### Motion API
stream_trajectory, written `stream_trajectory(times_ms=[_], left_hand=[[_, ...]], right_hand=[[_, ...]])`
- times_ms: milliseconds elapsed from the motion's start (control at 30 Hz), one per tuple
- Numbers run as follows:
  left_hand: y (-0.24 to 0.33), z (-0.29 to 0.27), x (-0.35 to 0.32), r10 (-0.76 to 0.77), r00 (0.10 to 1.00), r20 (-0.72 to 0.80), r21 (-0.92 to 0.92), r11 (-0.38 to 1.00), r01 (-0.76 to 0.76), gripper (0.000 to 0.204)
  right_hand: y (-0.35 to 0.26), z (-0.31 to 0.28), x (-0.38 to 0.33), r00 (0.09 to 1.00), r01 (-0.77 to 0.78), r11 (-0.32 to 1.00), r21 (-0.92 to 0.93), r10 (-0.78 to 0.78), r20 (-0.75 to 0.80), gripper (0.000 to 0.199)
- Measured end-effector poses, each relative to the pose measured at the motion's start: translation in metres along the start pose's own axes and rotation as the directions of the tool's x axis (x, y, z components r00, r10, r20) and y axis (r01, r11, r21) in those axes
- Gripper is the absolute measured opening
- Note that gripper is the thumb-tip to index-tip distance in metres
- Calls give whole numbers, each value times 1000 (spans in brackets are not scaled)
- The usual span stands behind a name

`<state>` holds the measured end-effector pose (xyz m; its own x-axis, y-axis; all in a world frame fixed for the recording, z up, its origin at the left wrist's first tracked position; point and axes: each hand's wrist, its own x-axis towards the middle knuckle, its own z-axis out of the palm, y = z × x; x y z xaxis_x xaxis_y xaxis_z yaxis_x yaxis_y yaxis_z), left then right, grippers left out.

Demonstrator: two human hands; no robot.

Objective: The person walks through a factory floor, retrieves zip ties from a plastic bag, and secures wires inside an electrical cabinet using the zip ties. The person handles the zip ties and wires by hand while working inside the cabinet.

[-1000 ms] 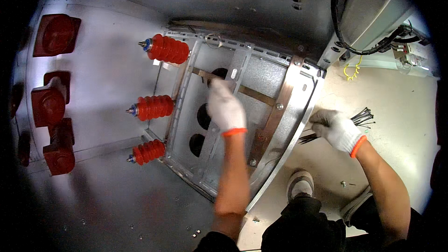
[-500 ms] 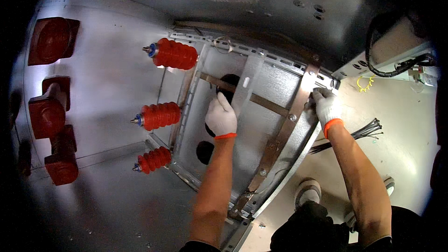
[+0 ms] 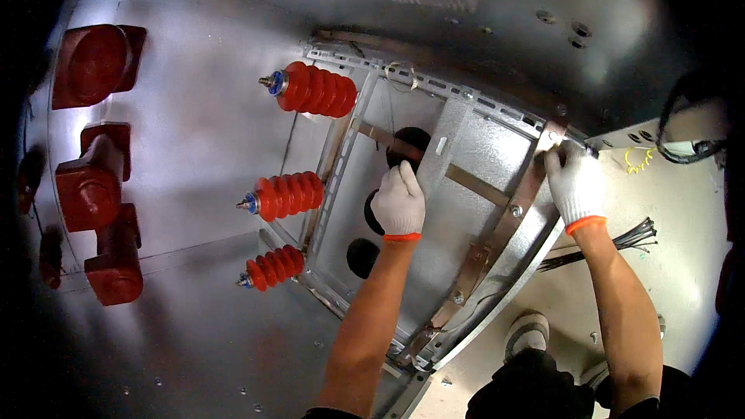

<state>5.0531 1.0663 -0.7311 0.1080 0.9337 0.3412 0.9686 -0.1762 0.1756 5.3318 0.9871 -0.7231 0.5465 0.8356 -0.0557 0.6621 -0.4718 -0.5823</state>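
Observation:
My left hand (image 3: 398, 202), in a white glove with an orange cuff, lies on a galvanised metal panel (image 3: 473, 163) inside a steel cabinet. Its fingers curl beside an upright metal strip (image 3: 434, 159), between dark round holes (image 3: 362, 256); what they hold is hidden. My right hand (image 3: 574, 182), gloved the same, grips the panel frame's upper right corner (image 3: 549, 138). A flat diagonal bar (image 3: 473, 182) crosses the panel between the hands. Three red ribbed insulators (image 3: 314, 89) (image 3: 287, 194) (image 3: 273, 268) stick out from the frame's left side.
Red moulded blocks (image 3: 93, 178) sit on the cabinet wall at far left. A bundle of black cable ties (image 3: 625, 237) lies on the pale floor to the right, near a yellow hook (image 3: 638, 159) and black cables (image 3: 691, 151). My shoe (image 3: 528, 334) stands below the frame.
My right hand left the cable ties on the floor and rose to grip the frame's upper corner. My left hand stayed on the panel, shifting slightly. The view has moved closer to the cabinet.

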Motion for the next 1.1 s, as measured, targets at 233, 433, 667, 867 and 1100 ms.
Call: stream_trajectory(times_ms=[233, 433, 667, 867, 1100], left_hand=[[1, -5, 7, -25, 996, 87, 13, 1000, 24, 37], [-11, 5, 5, 169, 984, 53, 125, 977, -174, 26], [-8, 1, 4, 32, 985, 168, 53, 998, -41, 22], [-12, 7, 5, 55, 996, 67, 44, 997, -58, 25], [-15, 8, 5, 119, 992, 32, 73, 990, -121, 26]], right_hand=[[-98, 33, 60, 844, 525, 848, 71, -530, 82, 27], [-151, 96, 91, 753, 543, 839, -32, -470, 461, 61], [-175, 101, 116, 610, 723, 629, -285, -389, 690, 49], [-162, 111, 116, 735, 638, 720, -272, -465, 494, 45], [-164, 85, 131, 794, 382, 891, -247, -180, 580, 45]])
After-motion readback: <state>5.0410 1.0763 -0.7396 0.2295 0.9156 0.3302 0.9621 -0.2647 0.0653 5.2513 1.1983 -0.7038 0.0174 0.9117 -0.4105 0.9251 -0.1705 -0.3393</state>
